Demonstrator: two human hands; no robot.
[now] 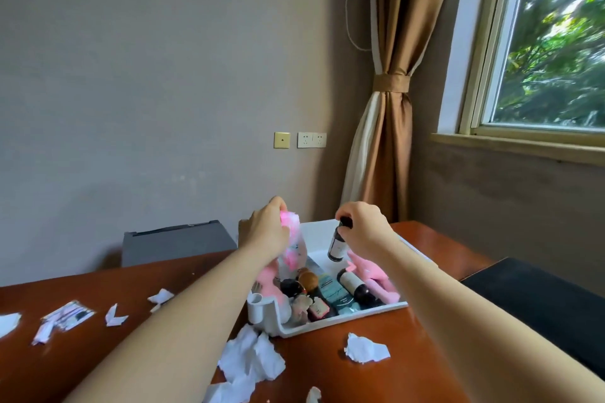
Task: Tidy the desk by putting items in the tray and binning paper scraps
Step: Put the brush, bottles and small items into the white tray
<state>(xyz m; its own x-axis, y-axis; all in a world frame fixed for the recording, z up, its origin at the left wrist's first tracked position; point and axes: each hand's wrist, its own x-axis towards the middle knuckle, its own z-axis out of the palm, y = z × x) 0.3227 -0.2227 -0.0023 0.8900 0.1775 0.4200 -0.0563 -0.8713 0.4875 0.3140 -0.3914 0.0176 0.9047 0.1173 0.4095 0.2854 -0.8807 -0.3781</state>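
A white tray (343,324) sits on the brown desk (163,298), filled with several bottles, tubes and pink items. My left hand (265,229) is shut on a pink-and-clear packet (294,249), holding it upright over the tray's left side. My right hand (363,229) grips the cap of a small dark bottle (337,244) with a pale label, held above the tray's far end. Torn white paper scraps lie on the desk: a large crumpled one (252,357) by the tray's near corner, one (366,350) in front of the tray, more (116,317) to the left.
A second dark bottle (357,288) lies in the tray beside a pink object (373,275). A white cup-shaped holder (257,307) stands at the tray's near-left corner. A grey box (176,240) stands behind the desk. A black surface (537,301) lies at right. A curtain and window fill the right wall.
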